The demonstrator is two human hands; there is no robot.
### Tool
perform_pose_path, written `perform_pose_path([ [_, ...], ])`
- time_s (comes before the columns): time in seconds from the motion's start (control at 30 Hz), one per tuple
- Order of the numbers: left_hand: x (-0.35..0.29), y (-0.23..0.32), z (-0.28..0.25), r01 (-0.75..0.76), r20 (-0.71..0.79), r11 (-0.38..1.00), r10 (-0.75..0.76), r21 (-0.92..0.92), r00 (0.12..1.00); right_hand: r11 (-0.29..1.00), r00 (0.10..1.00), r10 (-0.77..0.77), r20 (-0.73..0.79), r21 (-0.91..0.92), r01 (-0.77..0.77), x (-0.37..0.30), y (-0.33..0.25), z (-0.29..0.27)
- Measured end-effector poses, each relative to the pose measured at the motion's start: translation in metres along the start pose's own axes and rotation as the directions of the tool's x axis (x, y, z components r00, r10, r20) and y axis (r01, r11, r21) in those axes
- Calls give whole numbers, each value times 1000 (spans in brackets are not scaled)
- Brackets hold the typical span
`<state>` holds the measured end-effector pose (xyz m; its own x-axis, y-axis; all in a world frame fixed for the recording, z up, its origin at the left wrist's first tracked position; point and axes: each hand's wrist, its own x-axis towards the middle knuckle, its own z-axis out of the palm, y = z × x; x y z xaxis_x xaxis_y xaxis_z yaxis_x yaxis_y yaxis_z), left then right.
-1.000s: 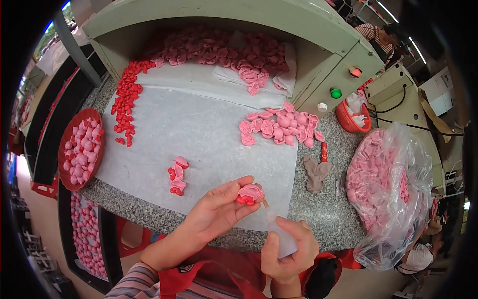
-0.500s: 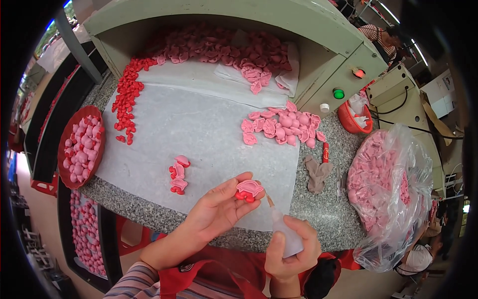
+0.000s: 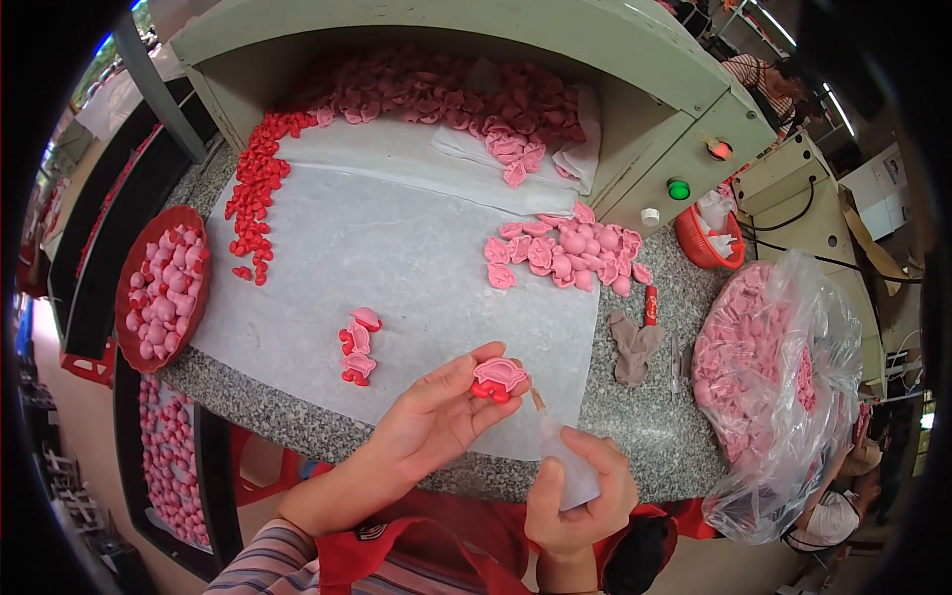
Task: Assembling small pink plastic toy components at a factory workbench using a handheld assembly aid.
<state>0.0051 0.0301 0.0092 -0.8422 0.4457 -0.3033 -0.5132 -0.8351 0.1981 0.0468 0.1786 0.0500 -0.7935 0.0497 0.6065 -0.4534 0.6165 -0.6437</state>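
Note:
Between the fingertips of my left hand [image 3: 431, 402] is a small pink molded shell piece [image 3: 499, 372] with red lobes along its lower edge, its hollow side facing up. My right hand [image 3: 583, 496] is wrapped round a translucent squeeze bottle [image 3: 569, 471], tilted so that its thin brownish nozzle points up beside the shell piece. Whether the tip touches the piece I cannot tell. On the white paper [image 3: 397, 248], left of my hands, lies a short column of pink and red pieces [image 3: 359, 347].
Loose pink shells [image 3: 575, 253] lie at the paper's right, red pieces [image 3: 256, 188] at its left. A green-grey metal hood [image 3: 446, 25] arches over another pink pile. A red basket [image 3: 127, 307] of pieces stands left; a plastic bag of pink pieces [image 3: 744, 367] sits right, near a grey cloth [image 3: 633, 349].
The view has shifted very slightly. Both hands keep nearly the same pose, with the nozzle still close to the shell piece.

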Motion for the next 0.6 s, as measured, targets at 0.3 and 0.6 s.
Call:
perform_pose_path([
  [0.3,0,0,0,1,5,1000,-1,-2,1000,1000,1000,-6,2,-16,6,1,-3,-1],
  [0.6,0,1,1,-18,6,1000,18,21,1000,1000,1000,-15,18,-10,15,1,-2,1],
])
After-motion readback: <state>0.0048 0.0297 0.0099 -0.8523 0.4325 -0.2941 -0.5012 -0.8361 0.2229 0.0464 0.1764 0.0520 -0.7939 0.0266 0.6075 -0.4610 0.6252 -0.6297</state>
